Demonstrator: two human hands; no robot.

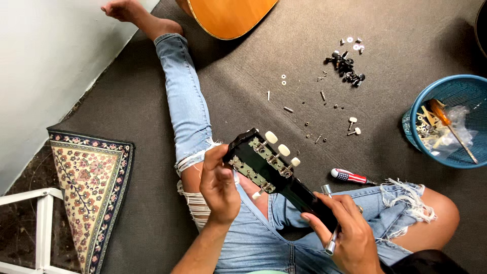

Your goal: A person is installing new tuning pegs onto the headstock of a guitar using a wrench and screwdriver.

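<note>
Grey carpet floor (152, 213) carries loose screws (314, 109); black guitar headstock (258, 160) sits above the lap, left hand (219, 185) gripping its edge; right hand (350, 233) clasps the neck (309, 200) plus a metal tool (332, 238).

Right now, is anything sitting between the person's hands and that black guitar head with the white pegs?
Nothing visible does. The left hand already touches the black guitar headstock at its lower edge, and the right hand grips the neck just behind it, with a silver tool held in the same hand. The loose screws lie apart on the mat.
</note>
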